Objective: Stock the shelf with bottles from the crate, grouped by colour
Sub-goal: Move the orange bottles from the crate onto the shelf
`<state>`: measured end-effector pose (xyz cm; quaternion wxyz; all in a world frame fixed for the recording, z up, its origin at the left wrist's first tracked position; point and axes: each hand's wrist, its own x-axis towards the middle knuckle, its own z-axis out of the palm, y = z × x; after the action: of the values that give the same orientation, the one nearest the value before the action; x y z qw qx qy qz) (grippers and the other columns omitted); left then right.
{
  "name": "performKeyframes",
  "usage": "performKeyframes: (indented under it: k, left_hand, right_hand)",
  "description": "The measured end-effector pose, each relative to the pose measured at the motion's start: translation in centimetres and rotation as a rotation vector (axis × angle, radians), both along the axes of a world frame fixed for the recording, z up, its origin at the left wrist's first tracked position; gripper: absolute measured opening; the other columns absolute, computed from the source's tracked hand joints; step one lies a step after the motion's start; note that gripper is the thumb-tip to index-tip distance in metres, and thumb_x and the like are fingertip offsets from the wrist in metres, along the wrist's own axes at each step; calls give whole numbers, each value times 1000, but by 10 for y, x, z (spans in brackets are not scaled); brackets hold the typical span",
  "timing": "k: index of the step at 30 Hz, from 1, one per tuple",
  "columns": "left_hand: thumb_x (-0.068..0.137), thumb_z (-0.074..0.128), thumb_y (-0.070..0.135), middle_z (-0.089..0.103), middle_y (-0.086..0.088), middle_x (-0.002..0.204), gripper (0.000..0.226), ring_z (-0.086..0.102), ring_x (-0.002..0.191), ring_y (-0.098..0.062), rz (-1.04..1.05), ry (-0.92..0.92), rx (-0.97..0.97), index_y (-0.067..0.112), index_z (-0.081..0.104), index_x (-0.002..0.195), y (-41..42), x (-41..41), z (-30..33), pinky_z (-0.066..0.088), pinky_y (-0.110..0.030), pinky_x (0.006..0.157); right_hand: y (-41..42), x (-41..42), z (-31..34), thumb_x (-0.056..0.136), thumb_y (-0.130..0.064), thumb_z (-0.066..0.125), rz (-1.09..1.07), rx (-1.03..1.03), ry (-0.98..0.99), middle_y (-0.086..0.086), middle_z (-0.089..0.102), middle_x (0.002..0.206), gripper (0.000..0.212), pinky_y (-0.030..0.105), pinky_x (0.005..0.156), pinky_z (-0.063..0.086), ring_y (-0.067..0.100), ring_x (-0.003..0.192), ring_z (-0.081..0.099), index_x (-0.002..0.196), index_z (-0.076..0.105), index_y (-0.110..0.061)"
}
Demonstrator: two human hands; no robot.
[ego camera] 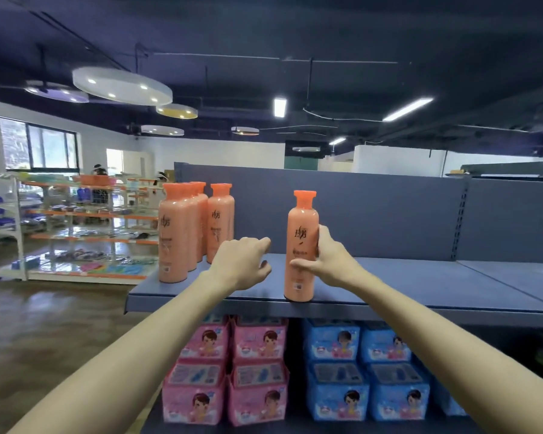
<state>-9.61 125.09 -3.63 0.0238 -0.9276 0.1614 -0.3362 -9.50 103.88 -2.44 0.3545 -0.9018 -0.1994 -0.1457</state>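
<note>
My right hand (323,261) grips an upright orange bottle (301,245) standing at the front edge of the grey shelf (420,283). My left hand (243,261) hovers just beside it, fingers loosely curled, holding nothing. A cluster of orange bottles (182,230) stands at the shelf's left end. Pink packs (226,371) and blue packs (367,371) sit below.

Bright, even light pours down from the round ceiling panels (123,86) and the strip lamps (407,109), while the dark ceiling swallows the rest. Daylight blows out the window (38,145) at far left. Soft glare sits on the wooden floor (44,324). Shadows pool under the shelf (420,292). The wide lens bends lines at the edges, and everything looks slightly soft, with the far racks (85,227) smeared.
</note>
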Motion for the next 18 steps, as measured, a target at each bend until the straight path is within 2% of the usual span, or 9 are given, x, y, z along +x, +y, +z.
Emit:
performKeyframes:
  k: [2, 4, 6, 10, 14, 18]
  left_hand:
    - [88, 48, 35, 65, 1, 97, 28, 61, 87, -27, -5, 18, 30, 18, 52, 110, 3, 4, -10, 44, -33, 65]
    - [88, 47, 35, 65, 1, 96, 28, 60, 86, -27, -15, 24, 48, 18, 52, 110, 7, 5, -18, 46, -34, 66]
    - [88, 47, 35, 65, 2, 97, 28, 60, 86, -26, -15, 26, 39, 18, 52, 109, 16, 6, -23, 47, -34, 68]
    - [88, 47, 35, 65, 2, 97, 26, 60, 87, -26, 14, 40, 18, 18, 52, 107, 39, 8, -30, 48, -34, 68]
    - [89, 48, 36, 66, 2, 99, 26, 60, 90, -25, 43, 45, 15, 19, 54, 107, 58, 10, -33, 39, -32, 64]
    - [88, 48, 36, 66, 2, 96, 24, 60, 88, -25, 75, 65, -8, 20, 54, 104, 77, 10, -36, 43, -34, 64]
  right_hand:
    - [0, 2, -12, 84, -43, 75, -45, -46, 48, 1, 61, 123, 58, 28, 80, 47, 17, 101, 59, 122, 40, -16]
    - [-2, 2, -14, 83, -44, 74, -66, -102, 85, -3, 59, 116, 53, 26, 78, 43, 16, 99, 57, 116, 44, -17]
    - [-2, 3, -10, 82, -43, 76, -69, -123, 93, -4, 57, 111, 53, 24, 76, 41, 15, 97, 54, 117, 46, -17]
    - [14, 15, -13, 81, -42, 77, -66, -111, 68, 2, 61, 119, 54, 26, 76, 43, 17, 98, 56, 117, 49, -13]
    - [43, 30, -21, 81, -44, 77, -72, -92, 29, 4, 61, 118, 54, 29, 76, 46, 20, 97, 57, 114, 48, -13]
    - [77, 45, -26, 80, -42, 79, -48, -101, 23, 8, 61, 117, 57, 33, 77, 50, 23, 99, 60, 114, 46, -11]
